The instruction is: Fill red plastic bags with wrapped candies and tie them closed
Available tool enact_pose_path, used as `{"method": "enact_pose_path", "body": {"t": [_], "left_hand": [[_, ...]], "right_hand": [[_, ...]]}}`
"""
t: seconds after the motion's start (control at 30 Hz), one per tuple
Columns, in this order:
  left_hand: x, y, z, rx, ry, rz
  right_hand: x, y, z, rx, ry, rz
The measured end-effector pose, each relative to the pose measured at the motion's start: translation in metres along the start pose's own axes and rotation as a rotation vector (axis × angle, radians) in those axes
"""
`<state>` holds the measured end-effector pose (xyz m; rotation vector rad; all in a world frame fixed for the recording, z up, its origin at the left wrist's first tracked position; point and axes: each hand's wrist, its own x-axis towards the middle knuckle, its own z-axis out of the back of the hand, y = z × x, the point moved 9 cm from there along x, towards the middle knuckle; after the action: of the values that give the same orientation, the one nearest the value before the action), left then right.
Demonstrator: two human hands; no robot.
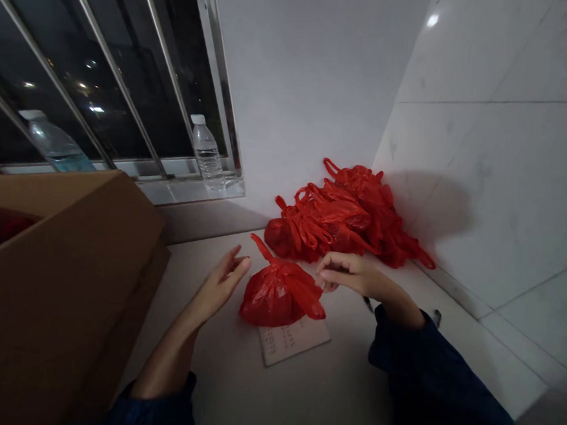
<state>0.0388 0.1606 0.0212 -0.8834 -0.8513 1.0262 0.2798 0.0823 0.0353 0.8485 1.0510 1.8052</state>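
Bag of red plastic (knotted) — right hand pinches its loop, left hand open beside it.

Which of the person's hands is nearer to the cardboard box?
Left. The left hand lies open just right of the cardboard box, not touching it. The right hand is farther off, on the far side of the single red bag.

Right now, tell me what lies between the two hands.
Head view: a tied red plastic bag sits between the left hand and the right hand, partly on a printed paper sheet.
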Motion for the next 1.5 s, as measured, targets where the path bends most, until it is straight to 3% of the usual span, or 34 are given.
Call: {"method": "enact_pose_path", "body": {"t": [0.1, 0.23, 0.4, 0.53, 0.67, 0.97, 1.13, 1.23, 1.3, 1.4, 1.5], "left_hand": [[-0.009, 0.005, -0.023, 0.218, 0.132, -0.055], [-0.019, -0.009, -0.059, 0.410, 0.144, -0.301], [-0.029, 0.018, -0.085, 0.710, 0.086, -0.392], [-0.034, 0.048, -0.093, 0.868, 0.078, -0.393], [-0.033, 0.059, -0.098, 0.908, 0.112, -0.373], [-0.032, 0.066, -0.098, 0.827, 0.159, -0.333], [-0.033, 0.066, -0.092, 0.621, 0.158, -0.287], [-0.032, 0.056, -0.086, 0.507, 0.130, -0.257], [-0.032, 0.038, -0.082, 0.474, 0.112, -0.262], [-0.038, -0.005, -0.076, 0.416, 0.116, -0.272], [-0.054, -0.065, -0.074, 0.393, 0.138, -0.291]], "right_hand": [[0.015, -0.014, -0.009, -0.314, -0.119, 0.105], [0.030, -0.022, -0.060, -0.421, -0.133, 0.272], [0.040, -0.063, -0.102, -0.640, -0.176, 0.160], [0.042, -0.094, -0.115, -0.891, -0.186, 0.116], [0.043, -0.106, -0.121, -0.938, -0.173, 0.154], [0.041, -0.105, -0.122, -0.855, -0.167, 0.173], [0.039, -0.098, -0.120, -0.722, -0.191, 0.166], [0.040, -0.087, -0.108, -0.515, -0.204, 0.178], [0.041, -0.075, -0.096, -0.396, -0.171, 0.194], [0.039, -0.045, -0.069, -0.338, -0.137, 0.220], [0.024, -0.001, -0.042, -0.265, -0.111, 0.283]]}}
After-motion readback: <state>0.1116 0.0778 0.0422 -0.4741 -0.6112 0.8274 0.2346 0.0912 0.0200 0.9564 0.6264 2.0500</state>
